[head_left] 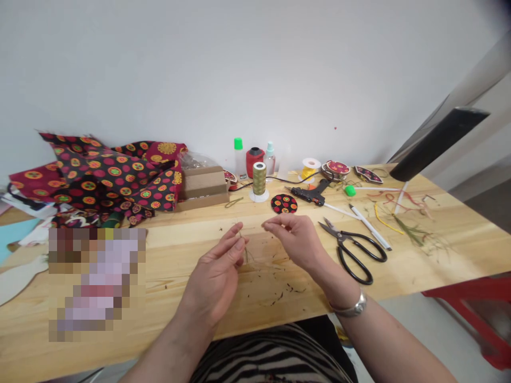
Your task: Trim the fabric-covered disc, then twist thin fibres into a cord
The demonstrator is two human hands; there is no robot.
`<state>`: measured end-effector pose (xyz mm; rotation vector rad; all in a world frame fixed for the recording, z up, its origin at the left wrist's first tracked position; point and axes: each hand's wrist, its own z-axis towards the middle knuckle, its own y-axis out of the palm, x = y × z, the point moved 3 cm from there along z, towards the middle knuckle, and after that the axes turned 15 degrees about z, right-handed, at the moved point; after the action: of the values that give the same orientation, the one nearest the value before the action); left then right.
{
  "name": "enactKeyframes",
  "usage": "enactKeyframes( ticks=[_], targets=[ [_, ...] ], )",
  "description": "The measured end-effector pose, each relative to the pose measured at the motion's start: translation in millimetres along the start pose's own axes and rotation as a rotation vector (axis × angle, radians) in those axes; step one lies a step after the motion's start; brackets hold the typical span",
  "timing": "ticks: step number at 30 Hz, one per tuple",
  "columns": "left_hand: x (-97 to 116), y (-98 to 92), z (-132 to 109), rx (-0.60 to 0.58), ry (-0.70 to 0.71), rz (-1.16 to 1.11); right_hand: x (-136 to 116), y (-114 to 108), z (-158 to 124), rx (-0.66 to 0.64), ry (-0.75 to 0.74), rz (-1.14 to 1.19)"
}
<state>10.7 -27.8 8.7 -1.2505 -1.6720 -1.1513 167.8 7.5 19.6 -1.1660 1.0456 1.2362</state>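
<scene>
My left hand [221, 263] is over the middle of the table, thumb and fingers pinched on a thin greenish-brown strand [246, 250] whose loose end hangs below the fingers. To its right, my right hand [295, 239] is closed in a pinch, fingertips pointing left; what they hold, if anything, is too small to make out. Small dark scraps [279, 295] lie scattered on the wood beneath. Close to my right hand are black-handled scissors [355, 247], blades apart, and a round patterned fabric piece [284, 203]. Behind the hands stands a spool of olive thread [259, 180].
Patterned cloth [120, 175] is heaped at the left beside a cardboard box [205, 186]. A black glue gun [313, 191], a white pen [371, 227] and plant-like green strands [411, 231] lie at the right. A black tube [439, 143] juts in over the table's right edge.
</scene>
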Motion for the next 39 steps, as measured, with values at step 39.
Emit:
enactKeyframes(
  ticks=[39],
  targets=[
    [0.4, -16.4, 8.9, 0.142, 0.005, -0.087, 4.0, -7.7, -30.3, -0.066, 0.34, 0.335]
  ],
)
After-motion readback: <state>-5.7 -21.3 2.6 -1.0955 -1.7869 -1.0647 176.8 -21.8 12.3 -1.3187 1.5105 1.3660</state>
